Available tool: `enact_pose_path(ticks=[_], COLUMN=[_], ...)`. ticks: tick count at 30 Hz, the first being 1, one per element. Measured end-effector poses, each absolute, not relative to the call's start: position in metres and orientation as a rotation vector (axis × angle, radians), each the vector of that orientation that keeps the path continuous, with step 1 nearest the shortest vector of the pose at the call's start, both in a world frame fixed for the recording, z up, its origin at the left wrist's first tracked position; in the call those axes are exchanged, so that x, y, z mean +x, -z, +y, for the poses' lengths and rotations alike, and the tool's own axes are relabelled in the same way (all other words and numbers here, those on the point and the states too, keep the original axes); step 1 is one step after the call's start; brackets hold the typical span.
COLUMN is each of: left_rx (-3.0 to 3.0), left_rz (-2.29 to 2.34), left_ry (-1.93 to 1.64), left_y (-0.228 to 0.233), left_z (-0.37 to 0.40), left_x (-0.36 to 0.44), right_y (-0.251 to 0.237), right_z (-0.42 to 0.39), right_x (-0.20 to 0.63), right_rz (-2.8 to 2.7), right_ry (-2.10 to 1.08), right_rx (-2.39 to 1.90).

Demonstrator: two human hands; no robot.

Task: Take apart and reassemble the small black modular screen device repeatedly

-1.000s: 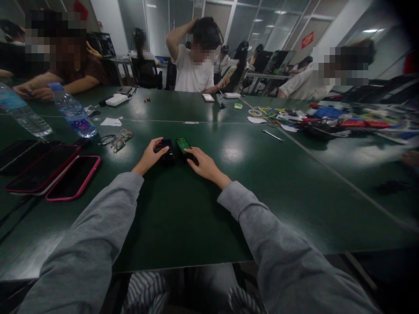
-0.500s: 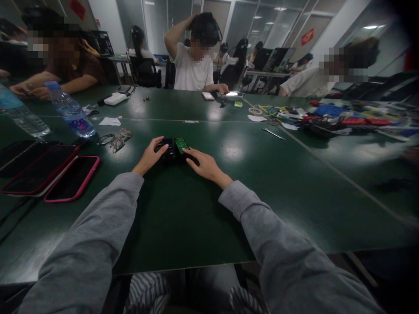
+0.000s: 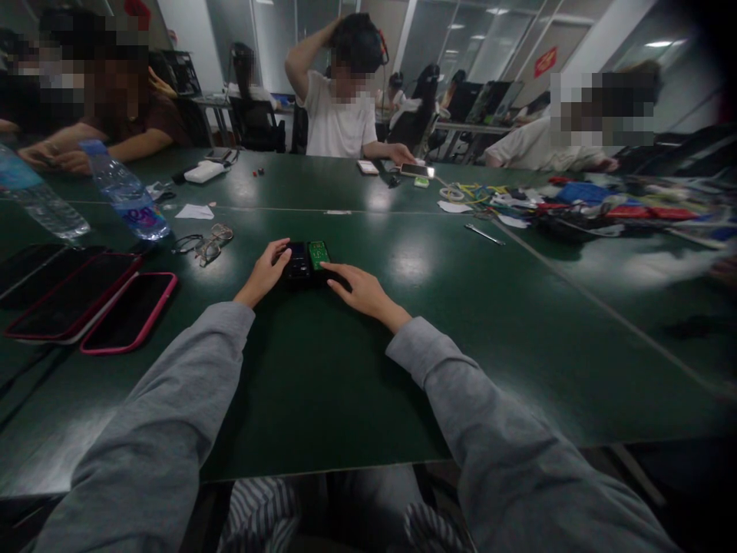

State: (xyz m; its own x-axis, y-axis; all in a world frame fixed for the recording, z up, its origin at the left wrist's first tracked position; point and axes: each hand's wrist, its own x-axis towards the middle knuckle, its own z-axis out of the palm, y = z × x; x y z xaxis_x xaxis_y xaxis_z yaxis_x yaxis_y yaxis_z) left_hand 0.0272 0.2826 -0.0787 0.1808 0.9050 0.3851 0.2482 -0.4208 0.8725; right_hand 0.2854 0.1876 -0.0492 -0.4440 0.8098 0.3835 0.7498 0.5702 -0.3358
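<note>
A small black case [image 3: 298,265] with a dark glossy panel lies on the green table. Against its right side is a green circuit board [image 3: 317,254] with a dark edge around it. My left hand [image 3: 263,273] grips the case from the left, thumb on its near left part and fingers along its far left edge. My right hand [image 3: 361,293] comes in from the right; its index fingertip rests on the board's lower right part and the thumb sits lower, by the near edge. The other right fingers are partly hidden.
At left lie phones [image 3: 131,313] with pink edges, two water bottles [image 3: 125,192] and eyeglasses [image 3: 214,244]. A slim metal tool [image 3: 484,234] lies right of centre. Tangled cables [image 3: 599,206] cover the far right of the table. Several people sit across from me.
The circuit board has turned a little and now lies straighter alongside the black case. Both my hands stay almost in place. Across the table, a person's phone has tilted.
</note>
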Motion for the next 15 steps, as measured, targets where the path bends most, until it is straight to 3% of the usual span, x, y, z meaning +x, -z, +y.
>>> enact_pose_path(ticks=[10,15], left_rx=[1.8,1.804], left_rz=[1.079,1.132], left_ry=[-1.227,-1.295], left_y=[0.0831,0.082], left_z=[0.2851,0.2862], left_x=[0.0256,0.0243], right_y=[0.0557,0.0552], right_z=[0.1928,0.1948], right_x=[0.2854,0.2843], right_rz=[-2.019,-2.311], right_ry=[-0.273,-0.143], right_rx=[-1.357,-1.268])
